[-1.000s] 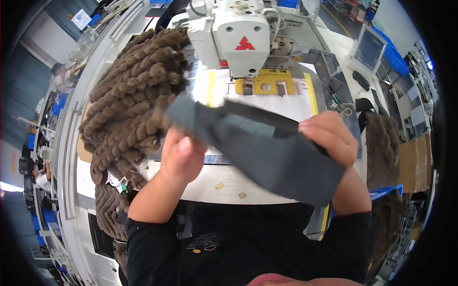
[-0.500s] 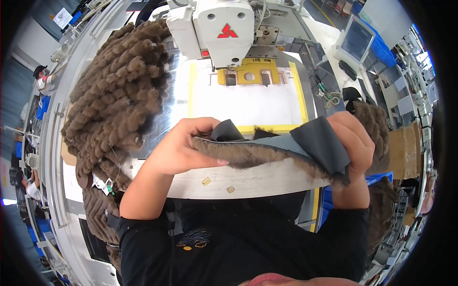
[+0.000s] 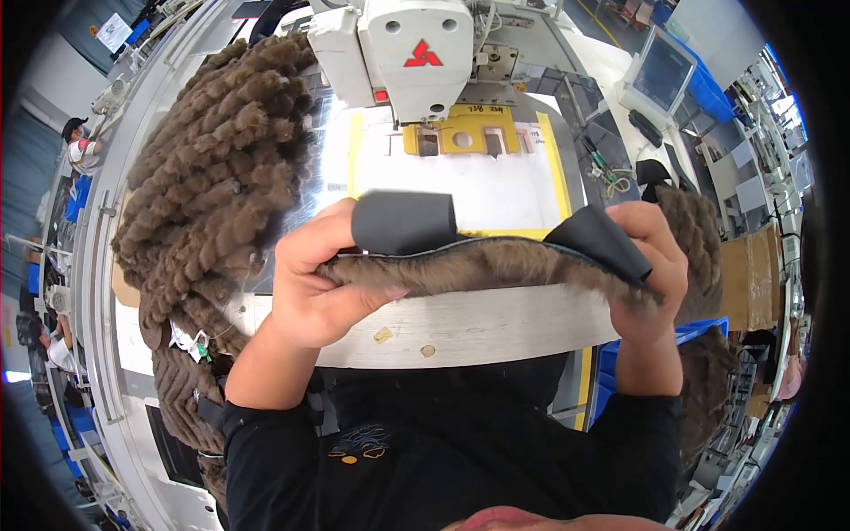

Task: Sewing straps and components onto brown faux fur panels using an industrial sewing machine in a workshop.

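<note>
A long piece of brown fur (image 3: pixel 496 265) backed with dark grey fabric (image 3: pixel 403 221) stretches horizontally between my hands, its fur edge toward me. My left hand (image 3: pixel 314 274) grips the left end, thumb along the fur and fingers behind the folded grey flap. My right hand (image 3: pixel 651 265) grips the right end beside a second folded grey flap. Just beyond the piece, a yellow template (image 3: pixel 447 140) lies on a white sheet (image 3: pixel 372 168) bordered with yellow tape, beneath the white head of a sewing machine (image 3: pixel 403 53).
Shaggy brown fur (image 3: pixel 212 177) is heaped at the left, more (image 3: pixel 691 230) hangs at the right by cardboard (image 3: pixel 744 274) and a blue bin (image 3: pixel 611 372). A screen (image 3: pixel 664 66) stands back right. Two people (image 3: pixel 80 150) (image 3: pixel 55 350) work along the far left.
The piece has turned from showing its grey face to showing its fur edge. In the last half second the left flap has risen and spread out, and my left hand has moved left.
</note>
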